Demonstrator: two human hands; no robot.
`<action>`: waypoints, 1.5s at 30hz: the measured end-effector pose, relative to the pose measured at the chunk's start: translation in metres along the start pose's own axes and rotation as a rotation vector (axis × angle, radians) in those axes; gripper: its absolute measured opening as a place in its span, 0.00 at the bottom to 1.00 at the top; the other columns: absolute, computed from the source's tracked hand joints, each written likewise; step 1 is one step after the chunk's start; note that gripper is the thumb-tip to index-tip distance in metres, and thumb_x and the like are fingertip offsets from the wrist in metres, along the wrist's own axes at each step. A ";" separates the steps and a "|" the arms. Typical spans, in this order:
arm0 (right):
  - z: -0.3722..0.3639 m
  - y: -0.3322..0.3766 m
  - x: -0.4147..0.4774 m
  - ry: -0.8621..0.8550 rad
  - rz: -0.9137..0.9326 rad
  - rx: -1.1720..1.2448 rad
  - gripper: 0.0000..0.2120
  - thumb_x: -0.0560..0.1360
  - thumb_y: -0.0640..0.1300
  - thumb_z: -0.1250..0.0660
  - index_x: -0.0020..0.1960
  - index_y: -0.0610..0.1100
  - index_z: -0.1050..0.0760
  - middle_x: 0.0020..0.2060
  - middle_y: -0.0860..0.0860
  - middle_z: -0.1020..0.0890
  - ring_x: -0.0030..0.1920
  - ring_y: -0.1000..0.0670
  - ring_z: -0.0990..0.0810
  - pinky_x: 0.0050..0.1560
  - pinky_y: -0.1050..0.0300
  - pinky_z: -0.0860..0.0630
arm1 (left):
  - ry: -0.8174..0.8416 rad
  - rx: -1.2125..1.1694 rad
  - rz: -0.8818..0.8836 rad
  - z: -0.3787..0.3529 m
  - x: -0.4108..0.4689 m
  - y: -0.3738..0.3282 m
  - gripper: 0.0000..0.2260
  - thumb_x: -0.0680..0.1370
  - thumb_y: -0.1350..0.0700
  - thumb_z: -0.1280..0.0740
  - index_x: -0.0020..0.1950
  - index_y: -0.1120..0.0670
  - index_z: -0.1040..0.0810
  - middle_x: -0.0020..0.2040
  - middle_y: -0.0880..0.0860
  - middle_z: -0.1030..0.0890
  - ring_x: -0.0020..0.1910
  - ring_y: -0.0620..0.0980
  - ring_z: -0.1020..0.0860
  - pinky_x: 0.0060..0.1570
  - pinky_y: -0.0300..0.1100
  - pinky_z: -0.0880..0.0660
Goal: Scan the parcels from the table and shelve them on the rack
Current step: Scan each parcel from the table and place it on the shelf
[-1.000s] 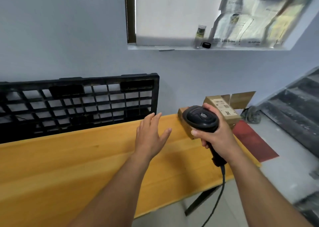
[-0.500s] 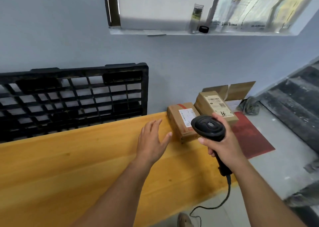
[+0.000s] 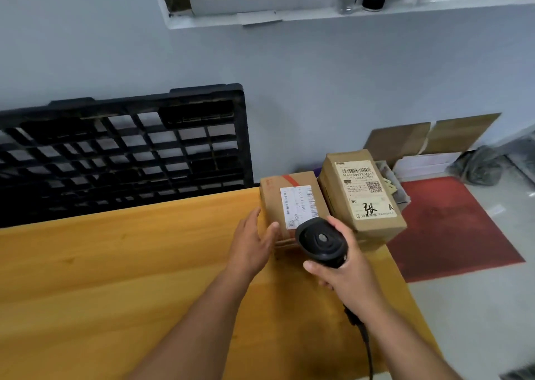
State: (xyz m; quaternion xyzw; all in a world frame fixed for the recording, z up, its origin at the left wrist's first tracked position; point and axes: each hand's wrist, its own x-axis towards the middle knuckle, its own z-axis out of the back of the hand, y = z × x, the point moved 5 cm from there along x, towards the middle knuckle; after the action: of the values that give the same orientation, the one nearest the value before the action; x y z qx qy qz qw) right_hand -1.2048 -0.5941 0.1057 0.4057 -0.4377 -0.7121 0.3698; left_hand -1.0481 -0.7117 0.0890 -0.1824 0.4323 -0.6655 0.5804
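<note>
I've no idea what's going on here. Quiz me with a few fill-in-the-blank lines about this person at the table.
The right hand grips a black, corded ____.
The open left hand is at the low parcel sealed with ____ tape.
The taller parcel stands on the table to the low one's ____.
Answers: scanner; red; right.

Both arms extended forward; left hand (image 3: 251, 245) flat, fingers straight; right hand (image 3: 348, 278) curled round scanner (image 3: 321, 242) handle

Your table (image 3: 115, 278) bears 2 parcels at its far right corner: low box (image 3: 292, 203) just beside tall box (image 3: 362, 194).
</note>
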 end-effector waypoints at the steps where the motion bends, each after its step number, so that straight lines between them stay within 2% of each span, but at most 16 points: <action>1: 0.001 -0.005 0.004 0.002 -0.004 -0.021 0.42 0.65 0.46 0.19 0.65 0.73 0.39 0.59 0.62 0.23 0.54 0.49 0.18 0.48 0.48 0.17 | 0.008 -0.018 0.019 -0.006 0.002 0.001 0.28 0.81 0.45 0.38 0.78 0.48 0.42 0.76 0.51 0.36 0.73 0.52 0.35 0.68 0.56 0.31; 3: 0.002 -0.011 0.008 0.012 0.004 -0.040 0.43 0.64 0.49 0.19 0.65 0.76 0.40 0.62 0.62 0.24 0.60 0.49 0.20 0.56 0.43 0.19 | 0.027 -0.037 0.059 -0.015 0.003 0.004 0.26 0.81 0.47 0.38 0.78 0.50 0.41 0.74 0.53 0.33 0.71 0.54 0.33 0.67 0.55 0.30; 6: 0.002 -0.012 0.009 0.001 0.052 -0.066 0.42 0.65 0.49 0.19 0.64 0.75 0.41 0.66 0.58 0.26 0.66 0.53 0.26 0.63 0.51 0.24 | 0.065 -0.008 0.127 -0.024 0.001 0.014 0.26 0.82 0.47 0.39 0.78 0.52 0.41 0.73 0.55 0.32 0.70 0.54 0.31 0.66 0.53 0.29; 9: -0.001 -0.010 0.009 -0.016 0.089 -0.111 0.41 0.66 0.48 0.20 0.65 0.71 0.42 0.68 0.56 0.28 0.68 0.53 0.29 0.63 0.58 0.28 | 0.068 -0.010 0.160 -0.026 -0.001 0.021 0.27 0.82 0.48 0.39 0.79 0.50 0.43 0.74 0.55 0.32 0.71 0.53 0.32 0.67 0.55 0.30; 15: -0.004 -0.002 0.015 -0.062 0.121 -0.100 0.41 0.66 0.46 0.19 0.68 0.67 0.40 0.68 0.55 0.28 0.68 0.52 0.28 0.64 0.54 0.26 | 0.091 -0.035 0.181 -0.021 0.001 0.025 0.28 0.82 0.51 0.39 0.79 0.47 0.47 0.77 0.54 0.37 0.74 0.54 0.36 0.69 0.54 0.32; 17: -0.003 0.001 0.024 -0.058 0.078 -0.040 0.40 0.66 0.45 0.19 0.68 0.66 0.38 0.66 0.55 0.26 0.63 0.49 0.24 0.60 0.49 0.22 | 0.101 -0.090 0.180 -0.019 0.001 0.025 0.27 0.83 0.52 0.40 0.80 0.48 0.47 0.77 0.53 0.39 0.74 0.54 0.37 0.71 0.53 0.34; 18: -0.003 0.002 0.028 -0.043 0.046 0.007 0.40 0.66 0.44 0.19 0.67 0.66 0.37 0.64 0.55 0.25 0.58 0.46 0.20 0.52 0.50 0.18 | 0.105 -0.119 0.174 -0.018 0.001 0.023 0.26 0.83 0.52 0.41 0.80 0.49 0.47 0.78 0.53 0.40 0.75 0.53 0.38 0.71 0.51 0.35; 20: -0.005 0.005 0.032 -0.003 -0.004 0.079 0.39 0.67 0.41 0.21 0.68 0.64 0.36 0.60 0.54 0.23 0.43 0.47 0.17 0.35 0.60 0.21 | 0.116 -0.185 0.154 -0.015 0.000 0.019 0.25 0.83 0.51 0.42 0.79 0.51 0.45 0.78 0.53 0.39 0.74 0.52 0.37 0.69 0.46 0.36; 21: -0.007 0.007 0.032 0.018 -0.017 0.098 0.39 0.68 0.39 0.21 0.69 0.63 0.36 0.58 0.54 0.22 0.37 0.47 0.18 0.31 0.60 0.22 | 0.126 -0.223 0.139 -0.014 -0.002 0.018 0.24 0.84 0.51 0.42 0.79 0.51 0.44 0.77 0.52 0.37 0.74 0.51 0.36 0.67 0.43 0.36; 23: -0.012 0.011 0.029 0.073 -0.034 0.114 0.39 0.69 0.38 0.22 0.70 0.61 0.36 0.56 0.55 0.21 0.31 0.47 0.19 0.31 0.57 0.22 | 0.144 -0.314 0.134 -0.013 -0.007 0.019 0.23 0.84 0.52 0.43 0.78 0.48 0.43 0.75 0.51 0.34 0.71 0.49 0.34 0.62 0.40 0.36; 26: -0.022 0.016 0.022 0.135 -0.048 0.157 0.38 0.69 0.38 0.22 0.70 0.61 0.36 0.55 0.53 0.20 0.30 0.46 0.20 0.30 0.54 0.22 | 0.121 -0.409 0.196 -0.005 -0.017 0.032 0.25 0.83 0.48 0.42 0.79 0.44 0.46 0.76 0.50 0.35 0.73 0.52 0.36 0.62 0.43 0.36; 31: -0.041 0.018 0.013 0.198 -0.100 0.294 0.39 0.69 0.37 0.23 0.71 0.58 0.36 0.55 0.47 0.18 0.29 0.42 0.20 0.29 0.54 0.23 | 0.103 -0.466 0.218 0.027 -0.028 0.049 0.30 0.81 0.47 0.37 0.78 0.36 0.49 0.77 0.50 0.37 0.72 0.54 0.35 0.71 0.55 0.35; 34: -0.063 0.018 0.003 0.269 -0.123 0.331 0.39 0.68 0.38 0.22 0.71 0.59 0.36 0.56 0.44 0.18 0.30 0.42 0.20 0.29 0.54 0.24 | 0.047 -0.489 0.227 0.053 -0.036 0.056 0.32 0.79 0.53 0.33 0.77 0.37 0.45 0.72 0.52 0.30 0.66 0.54 0.29 0.66 0.54 0.29; 37: -0.086 0.022 -0.011 0.357 -0.123 0.346 0.42 0.64 0.42 0.20 0.72 0.59 0.36 0.57 0.44 0.19 0.30 0.41 0.20 0.28 0.54 0.24 | -0.025 -0.486 0.227 0.086 -0.045 0.065 0.30 0.77 0.58 0.31 0.75 0.39 0.38 0.66 0.55 0.27 0.61 0.55 0.25 0.54 0.48 0.22; 39: -0.098 0.032 -0.021 0.412 -0.083 0.321 0.43 0.62 0.45 0.20 0.72 0.59 0.36 0.59 0.47 0.20 0.30 0.41 0.20 0.28 0.53 0.24 | -0.061 -0.454 0.207 0.114 -0.050 0.072 0.29 0.77 0.59 0.31 0.74 0.41 0.35 0.63 0.56 0.25 0.57 0.54 0.23 0.46 0.43 0.22; 45: -0.118 0.079 -0.046 0.498 0.087 0.249 0.41 0.62 0.43 0.21 0.69 0.64 0.35 0.55 0.46 0.17 0.33 0.40 0.18 0.30 0.51 0.22 | -0.142 -0.348 0.105 0.217 -0.070 0.086 0.25 0.77 0.59 0.30 0.70 0.42 0.31 0.58 0.50 0.23 0.52 0.51 0.21 0.43 0.43 0.23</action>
State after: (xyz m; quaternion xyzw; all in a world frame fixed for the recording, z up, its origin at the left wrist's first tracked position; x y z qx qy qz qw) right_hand -1.0665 -0.6189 0.1563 0.5914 -0.4343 -0.5148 0.4435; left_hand -0.8161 -0.7216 0.1608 -0.3039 0.5079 -0.5350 0.6029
